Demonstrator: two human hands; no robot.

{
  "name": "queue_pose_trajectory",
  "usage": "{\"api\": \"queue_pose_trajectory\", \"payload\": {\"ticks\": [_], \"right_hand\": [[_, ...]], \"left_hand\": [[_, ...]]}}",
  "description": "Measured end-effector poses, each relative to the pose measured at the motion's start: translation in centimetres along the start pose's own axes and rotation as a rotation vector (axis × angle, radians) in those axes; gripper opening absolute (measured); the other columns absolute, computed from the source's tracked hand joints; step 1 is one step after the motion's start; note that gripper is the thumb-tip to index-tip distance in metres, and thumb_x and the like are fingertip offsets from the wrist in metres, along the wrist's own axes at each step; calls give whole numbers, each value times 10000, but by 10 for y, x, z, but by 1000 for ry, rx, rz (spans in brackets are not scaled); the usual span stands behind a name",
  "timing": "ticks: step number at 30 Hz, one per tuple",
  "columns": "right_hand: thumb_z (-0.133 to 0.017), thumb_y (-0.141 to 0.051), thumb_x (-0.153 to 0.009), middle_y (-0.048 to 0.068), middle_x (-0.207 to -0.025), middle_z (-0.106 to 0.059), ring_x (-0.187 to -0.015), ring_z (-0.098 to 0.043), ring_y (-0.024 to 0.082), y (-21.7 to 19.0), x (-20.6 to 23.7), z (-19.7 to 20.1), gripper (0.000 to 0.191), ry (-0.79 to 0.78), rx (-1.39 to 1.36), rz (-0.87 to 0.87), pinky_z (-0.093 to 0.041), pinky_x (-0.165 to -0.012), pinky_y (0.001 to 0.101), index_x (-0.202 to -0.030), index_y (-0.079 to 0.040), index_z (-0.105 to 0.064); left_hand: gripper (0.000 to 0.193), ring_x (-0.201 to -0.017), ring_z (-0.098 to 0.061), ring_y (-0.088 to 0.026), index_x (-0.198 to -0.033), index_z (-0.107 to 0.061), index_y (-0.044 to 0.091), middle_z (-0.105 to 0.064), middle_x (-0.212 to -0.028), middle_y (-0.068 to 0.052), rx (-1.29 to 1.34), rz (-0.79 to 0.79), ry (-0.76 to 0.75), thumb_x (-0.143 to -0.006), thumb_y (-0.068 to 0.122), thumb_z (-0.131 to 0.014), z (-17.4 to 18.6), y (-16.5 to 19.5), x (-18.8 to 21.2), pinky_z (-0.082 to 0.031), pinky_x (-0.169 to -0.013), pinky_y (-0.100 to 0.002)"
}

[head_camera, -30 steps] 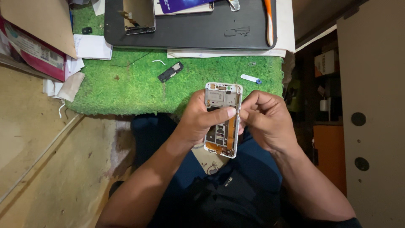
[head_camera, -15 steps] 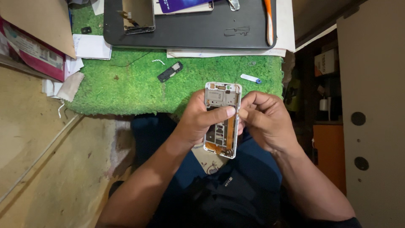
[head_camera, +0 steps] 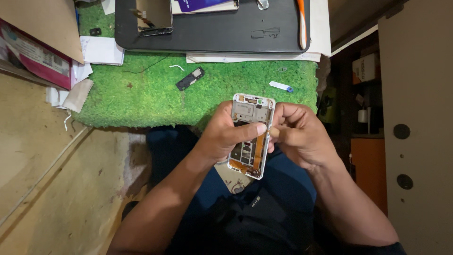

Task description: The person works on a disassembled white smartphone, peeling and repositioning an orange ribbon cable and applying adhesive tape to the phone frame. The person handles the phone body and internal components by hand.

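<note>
2 hands on 1 opened phone, and everything else sits untouched up on the desk. Starting at the far left, a pink box leans by the edge, with white papers and a scrap of cloth just beside the green turf mat. On that mat, a small black part lies alone, well apart from the hands. Above it, the black tray carries a bare phone frame. Now the centre: the left hand is wrapped round the opened phone, thumb pressed across its exposed insides, fingers behind it. The phone is held up over the lap, below the mat's near edge, its long axis running nearly straight away from the person, top end toward the desk, tilted slightly. Moving right, the right hand is curled closed against the phone's right edge, fingertips pinched at the frame about mid-length; whether it pinches a small tool or only the edge, I cannot tell. Both hands touch the phone, the left carrying it, the right working its side. Further right, a small white strip with a blue tip rests on the mat, and an orange-handled tool lies on the tray.
</note>
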State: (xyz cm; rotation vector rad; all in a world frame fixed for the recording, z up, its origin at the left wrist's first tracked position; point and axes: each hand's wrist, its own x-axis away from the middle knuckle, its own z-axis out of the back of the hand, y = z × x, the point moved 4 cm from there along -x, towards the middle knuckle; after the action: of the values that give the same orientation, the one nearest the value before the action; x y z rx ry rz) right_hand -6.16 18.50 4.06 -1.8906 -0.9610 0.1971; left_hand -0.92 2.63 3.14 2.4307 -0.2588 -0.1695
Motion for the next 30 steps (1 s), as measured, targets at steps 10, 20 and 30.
{"api": "queue_pose_trajectory", "payload": {"ticks": [10, 20, 30], "right_hand": [[-695, 36, -938, 118, -807, -694, -678, -676, 162, -5, 1, -3, 32, 0, 36, 32, -587, -634, 312, -920, 33, -670], [-698, -13, -981, 123, -794, -710, -665, -688, 156, -9, 0, 2, 71, -54, 122, 114, -602, -628, 298, -941, 45, -687], [-687, 58, -930, 140, -759, -725, -649, -716, 167, -13, 1, 10, 26, -42, 321, 207, -629, -640, 300, -905, 53, -694]], "left_hand": [[257, -809, -730, -235, -1113, -663, -68, -725, -932, -165, 32, 6, -28, -956, 126, -727, -4, 5, 0, -642, -781, -402], [272, -845, -735, -231, -1107, -686, -53, -727, -925, -153, -17, 38, -70, -955, 169, -730, -4, 1, 0, -628, -811, -383], [312, -824, -727, -200, -1116, -679, -27, -742, -919, -138, -77, 65, -46, -928, 211, -750, 1, -6, -2, -622, -768, -362]]}}
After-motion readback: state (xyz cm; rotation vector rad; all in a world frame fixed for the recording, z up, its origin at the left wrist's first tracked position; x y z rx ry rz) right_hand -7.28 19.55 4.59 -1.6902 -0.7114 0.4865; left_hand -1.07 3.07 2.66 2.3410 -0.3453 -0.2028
